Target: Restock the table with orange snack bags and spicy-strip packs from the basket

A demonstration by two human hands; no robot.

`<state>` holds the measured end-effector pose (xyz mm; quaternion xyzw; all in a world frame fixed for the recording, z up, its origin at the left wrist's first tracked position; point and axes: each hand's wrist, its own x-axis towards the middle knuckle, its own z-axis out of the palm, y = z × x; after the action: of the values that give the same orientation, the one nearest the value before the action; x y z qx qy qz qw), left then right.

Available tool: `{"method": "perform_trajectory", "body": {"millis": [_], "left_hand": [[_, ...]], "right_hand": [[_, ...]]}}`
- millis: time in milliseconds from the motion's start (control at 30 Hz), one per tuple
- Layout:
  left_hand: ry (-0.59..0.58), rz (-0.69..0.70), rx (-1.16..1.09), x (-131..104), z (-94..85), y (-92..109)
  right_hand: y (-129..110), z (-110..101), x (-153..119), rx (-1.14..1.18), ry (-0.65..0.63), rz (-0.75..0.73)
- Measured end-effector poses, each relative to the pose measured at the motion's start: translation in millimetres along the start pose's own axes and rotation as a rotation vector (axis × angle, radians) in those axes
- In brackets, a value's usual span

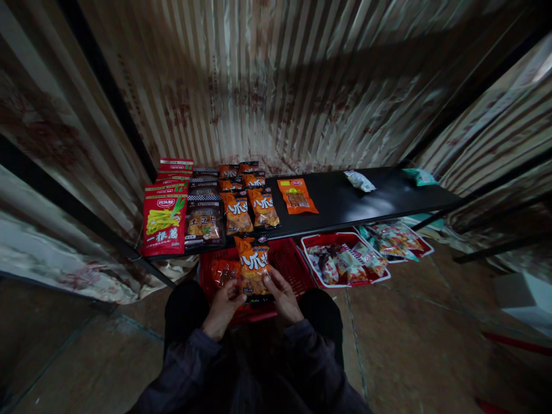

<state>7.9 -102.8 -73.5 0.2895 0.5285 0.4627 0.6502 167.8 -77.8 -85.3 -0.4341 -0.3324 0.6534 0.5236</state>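
So you've got the orange snack bag point(253, 261) in both hands, printed front toward you, over the red basket point(295, 264) and just short of the shelf's point(332, 201) front edge. Your left hand point(223, 307) has its fingers closed on the lower left corner, and your right hand point(283, 296) grips the lower right side, thumb in front; can't really see the fingers behind. Looks to me like the lining-up step, bag squared before it goes anywhere. Matching orange bags point(237, 213) stand in two columns beside the brown packets point(204, 221). If it's joining those, I'd say the move calls for a lift over the edge, bag upright, without nudging the front ones.
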Motion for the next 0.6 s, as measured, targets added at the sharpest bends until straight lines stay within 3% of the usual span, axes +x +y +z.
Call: {"method": "perform_trajectory", "body": {"millis": [233, 600], "left_hand": [[0.067, 0.063, 0.006, 3, 3.0, 2], [0.136, 0.188, 0.179, 23, 9.6, 11]], "right_hand": [[-4, 4, 2, -0.010, -0.033, -0.024], [-10, 5, 22, -0.010, 0.084, -0.003]]}}
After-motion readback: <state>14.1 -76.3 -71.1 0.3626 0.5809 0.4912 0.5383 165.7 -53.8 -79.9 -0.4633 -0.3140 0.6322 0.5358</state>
